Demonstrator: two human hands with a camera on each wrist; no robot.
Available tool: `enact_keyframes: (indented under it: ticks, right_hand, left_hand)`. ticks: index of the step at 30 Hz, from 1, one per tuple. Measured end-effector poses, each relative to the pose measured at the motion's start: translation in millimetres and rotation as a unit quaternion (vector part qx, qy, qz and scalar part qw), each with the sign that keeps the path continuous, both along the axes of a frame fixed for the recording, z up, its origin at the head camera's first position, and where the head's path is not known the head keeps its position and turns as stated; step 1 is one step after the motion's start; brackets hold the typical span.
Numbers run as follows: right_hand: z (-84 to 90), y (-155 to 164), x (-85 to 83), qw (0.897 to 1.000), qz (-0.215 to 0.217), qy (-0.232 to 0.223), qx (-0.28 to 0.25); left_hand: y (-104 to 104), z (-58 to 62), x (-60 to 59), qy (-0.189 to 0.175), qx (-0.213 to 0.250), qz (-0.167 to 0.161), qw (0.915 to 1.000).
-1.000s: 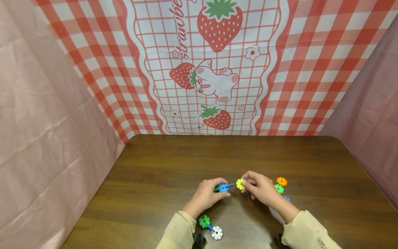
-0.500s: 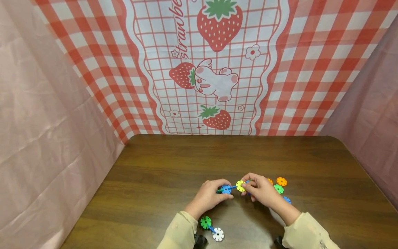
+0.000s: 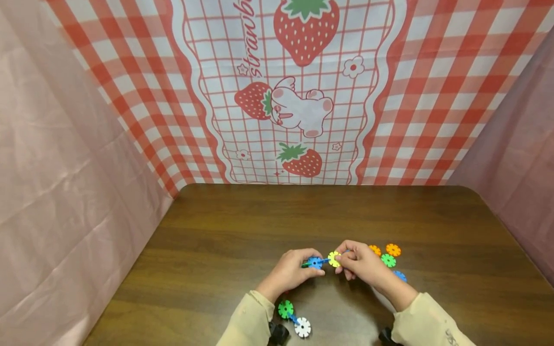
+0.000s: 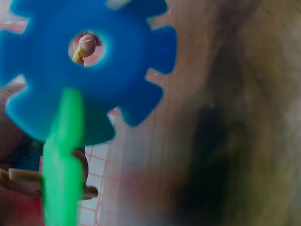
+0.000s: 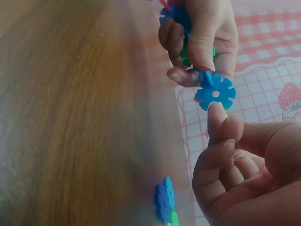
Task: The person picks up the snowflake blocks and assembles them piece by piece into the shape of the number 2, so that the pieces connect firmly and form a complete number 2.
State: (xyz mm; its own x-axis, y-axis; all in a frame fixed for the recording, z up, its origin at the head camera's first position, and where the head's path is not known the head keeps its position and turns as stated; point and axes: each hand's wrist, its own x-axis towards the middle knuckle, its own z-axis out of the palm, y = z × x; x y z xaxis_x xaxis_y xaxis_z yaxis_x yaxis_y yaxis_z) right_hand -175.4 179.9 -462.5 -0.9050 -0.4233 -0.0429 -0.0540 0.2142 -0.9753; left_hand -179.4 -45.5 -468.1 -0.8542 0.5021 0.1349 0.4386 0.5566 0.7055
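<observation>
My left hand (image 3: 291, 273) holds a chain of slotted plastic discs, with a blue disc (image 3: 315, 263) between thumb and fingers. In the left wrist view a large blue disc (image 4: 131, 66) and a green disc (image 4: 63, 165) slotted into it hang close to the camera. My right hand (image 3: 362, 263) pinches a yellow disc (image 3: 333, 259) between thumb and finger. A blue disc (image 5: 225, 92) at the chain's end meets the yellow one edge-on in the right wrist view; how deep the slots engage is hidden by the fingertips.
Beside the left forearm lies a joined piece with a green disc (image 3: 285, 309) and a white disc (image 3: 303, 327). Right of the right hand are orange discs (image 3: 393, 249), a green disc (image 3: 388, 260) and a blue disc (image 3: 400, 276). A checked cloth (image 3: 415, 120) hangs behind the brown table (image 3: 242, 211).
My left hand has moved slightly right with the chain, closing the gap to the yellow disc. My right hand has stayed nearly in place. The head view has tilted slightly.
</observation>
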Motion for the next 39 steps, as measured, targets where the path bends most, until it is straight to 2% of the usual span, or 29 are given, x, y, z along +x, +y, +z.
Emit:
enact_keyframes:
  ticks: [6, 12, 16, 22, 34, 39]
  right_hand:
    - [1.6, -0.6, 1.4, 1.0, 0.003, -0.009, 0.006]
    - [-3.1, -3.3, 2.8, 1.0, 0.003, 0.002, 0.021]
    - [-3.6, -4.0, 2.5, 0.999, -0.005, 0.016, 0.035]
    - [-0.7, -3.9, 3.0, 0.998, -0.015, 0.023, 0.056]
    - [0.0, -3.0, 4.9, 0.995, -0.014, 0.047, 0.089]
    - [5.6, 3.5, 1.7, 0.984, -0.065, 0.085, 0.143]
  left_hand:
    - [-0.6, -0.3, -0.8, -0.015, -0.003, -0.014, 0.9998]
    - [-0.6, -1.4, -1.0, -0.003, -0.019, -0.025, 0.9995]
    - [0.1, -1.0, -0.9, 0.0, -0.023, -0.017, 0.9996]
    - [1.2, 3.5, -0.5, 0.019, -0.055, 0.003, 0.9983]
    - [6.6, 4.8, 0.4, 0.064, -0.111, 0.013, 0.9917]
    - [6.0, 5.2, -0.3, 0.088, -0.111, 0.003, 0.9899]
